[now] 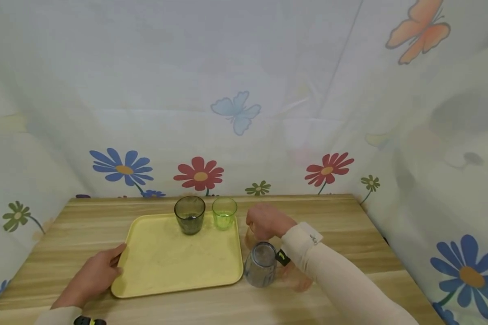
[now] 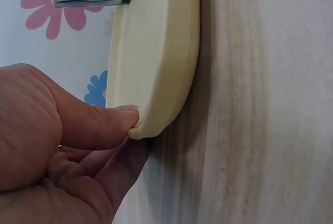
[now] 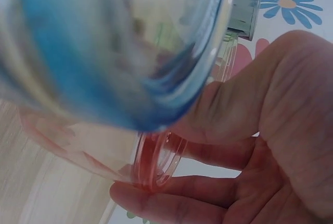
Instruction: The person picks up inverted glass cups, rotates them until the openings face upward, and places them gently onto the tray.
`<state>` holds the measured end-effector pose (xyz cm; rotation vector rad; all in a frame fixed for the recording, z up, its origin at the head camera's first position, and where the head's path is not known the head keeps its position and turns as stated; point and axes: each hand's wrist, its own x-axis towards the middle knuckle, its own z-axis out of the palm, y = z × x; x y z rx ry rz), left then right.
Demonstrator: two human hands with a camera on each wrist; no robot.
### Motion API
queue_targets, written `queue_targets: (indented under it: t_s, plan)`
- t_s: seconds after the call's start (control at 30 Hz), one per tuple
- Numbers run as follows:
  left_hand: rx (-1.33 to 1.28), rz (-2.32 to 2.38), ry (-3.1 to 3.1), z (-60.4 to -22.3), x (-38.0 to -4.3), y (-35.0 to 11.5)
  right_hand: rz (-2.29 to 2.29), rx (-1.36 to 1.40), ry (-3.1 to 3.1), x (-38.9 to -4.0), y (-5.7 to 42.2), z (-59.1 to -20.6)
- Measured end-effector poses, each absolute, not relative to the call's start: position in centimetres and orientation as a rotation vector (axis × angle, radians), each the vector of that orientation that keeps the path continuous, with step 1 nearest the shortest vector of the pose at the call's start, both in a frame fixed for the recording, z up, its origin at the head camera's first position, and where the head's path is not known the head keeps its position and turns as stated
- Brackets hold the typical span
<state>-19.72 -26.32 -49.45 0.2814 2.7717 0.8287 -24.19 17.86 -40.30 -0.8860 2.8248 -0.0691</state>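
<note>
My left hand (image 1: 91, 275) pinches the left rim of a yellow tray (image 1: 166, 266), thumb on top and fingers underneath. Beyond the tray's right side, my right hand (image 1: 268, 221) grips a pinkish clear glass (image 3: 151, 156) around its thick base, which points up. Fingers hide part of this glass in the head view. Close by stands a bluish glass (image 1: 260, 266), upside down beside the tray's right edge; it looms large in the right wrist view. On the tray's far side, a dark grey glass (image 1: 190, 216) and a green glass (image 1: 224, 214) stand upright.
Another pinkish glass (image 1: 297, 277) sits on the wooden table (image 1: 341, 289), partly covered by my right forearm. A white curtain (image 1: 166, 67) with printed flowers and butterflies hangs behind the table and along its sides.
</note>
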Motion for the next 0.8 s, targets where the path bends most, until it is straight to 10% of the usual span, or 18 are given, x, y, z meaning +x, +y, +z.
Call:
queue_targets:
  t_s: [0.8]
  plan:
    - [0.275,0.896,2.782,-49.31,-19.47,-26.32,-0.010,-0.890,2.779,-24.07,17.67,-39.76]
